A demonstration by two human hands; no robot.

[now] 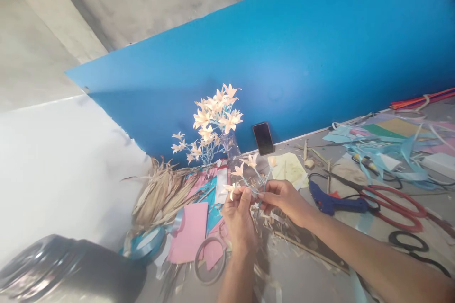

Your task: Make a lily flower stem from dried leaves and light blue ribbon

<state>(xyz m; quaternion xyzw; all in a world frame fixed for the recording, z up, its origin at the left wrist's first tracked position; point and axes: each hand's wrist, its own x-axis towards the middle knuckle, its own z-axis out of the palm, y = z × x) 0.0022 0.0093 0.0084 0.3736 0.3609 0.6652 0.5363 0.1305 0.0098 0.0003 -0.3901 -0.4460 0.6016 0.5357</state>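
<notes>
The left hand (239, 220) pinched a spray (239, 170) of pale flowers between thumb and fingers, and the right hand (288, 202) pinched its blue stems just beside, so both were closed on it above the littered table (298, 279). Behind it, more flowers (213, 110) rose by the blue wall (313, 66), left of a propped phone (263, 138); a glue gun (330, 200) and scissors (359, 189) lay right of the hands, pink paper (188, 234) to their left.
</notes>
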